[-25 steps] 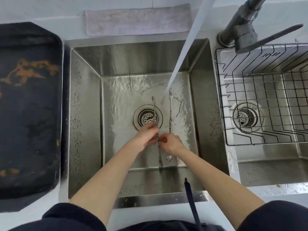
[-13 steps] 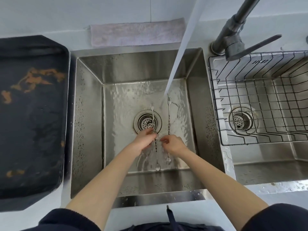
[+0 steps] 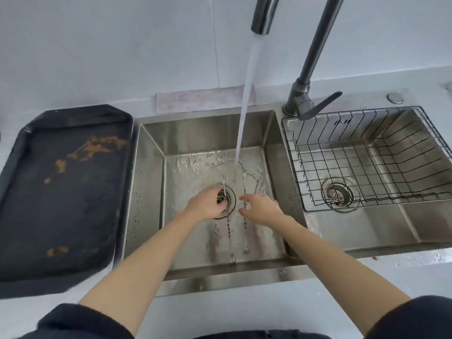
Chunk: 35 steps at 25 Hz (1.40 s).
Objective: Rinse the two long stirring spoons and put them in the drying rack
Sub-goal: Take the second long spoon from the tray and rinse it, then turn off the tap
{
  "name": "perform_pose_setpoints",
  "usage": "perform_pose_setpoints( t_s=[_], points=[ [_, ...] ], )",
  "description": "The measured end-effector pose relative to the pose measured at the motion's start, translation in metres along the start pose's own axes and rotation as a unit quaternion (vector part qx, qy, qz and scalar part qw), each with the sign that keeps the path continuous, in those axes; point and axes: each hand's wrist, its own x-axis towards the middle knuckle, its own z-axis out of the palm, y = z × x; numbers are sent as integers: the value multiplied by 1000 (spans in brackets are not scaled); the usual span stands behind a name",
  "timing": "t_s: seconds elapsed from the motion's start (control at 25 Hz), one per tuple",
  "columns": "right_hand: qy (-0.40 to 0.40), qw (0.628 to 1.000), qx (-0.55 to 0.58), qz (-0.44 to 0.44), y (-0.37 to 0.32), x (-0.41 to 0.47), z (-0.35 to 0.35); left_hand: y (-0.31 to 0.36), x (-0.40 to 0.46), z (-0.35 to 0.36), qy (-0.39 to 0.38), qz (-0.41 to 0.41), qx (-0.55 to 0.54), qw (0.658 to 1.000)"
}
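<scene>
Two long stirring spoons with twisted stems lie side by side on the wet floor of the left sink basin (image 3: 149,192), fork ends pointing away from me. My left hand (image 3: 206,204) is over the drain, fingers curled around the stem of the left spoon (image 3: 228,228). My right hand (image 3: 263,207) has thumb and fingers spread apart, their tips at the stem of the right spoon (image 3: 244,231). A stream of water (image 3: 247,106) falls between the two fork ends. The wire drying rack (image 3: 342,165) sits empty in the right basin.
The faucet spout (image 3: 263,15) hangs above the left basin, and its lever (image 3: 315,106) stands between the basins. A black tray (image 3: 61,192) with orange smears lies on the counter to the left. A pale cloth (image 3: 203,101) lies behind the sink.
My hands have moved apart. The right hand's pinch on its spoon has loosened into spread fingers. The left hand has shifted over the drain. The view has tilted up to show the spout.
</scene>
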Motion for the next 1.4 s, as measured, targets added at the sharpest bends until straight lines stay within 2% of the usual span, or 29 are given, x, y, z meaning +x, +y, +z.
perform_pose_setpoints(
  t_s=[0.2,0.4,0.72,0.96,1.2,1.4],
  points=[
    [66,996,-50,-35,2,-22,-31,18,-14,-25,46,25,186,981],
    [146,987,-12,-59,14,-38,-70,57,-21,-45,140,87,229,959],
    [252,965,22,-75,47,-57,-138,141,-15,-77,241,172,173,939],
    [327,938,74,-92,69,-54,-181,190,4,-115,294,173,166,925],
    [348,929,67,-103,83,-27,-217,227,34,-138,298,151,-30,942],
    [343,929,84,-106,84,2,-230,245,58,-151,296,129,-76,943]
  ],
)
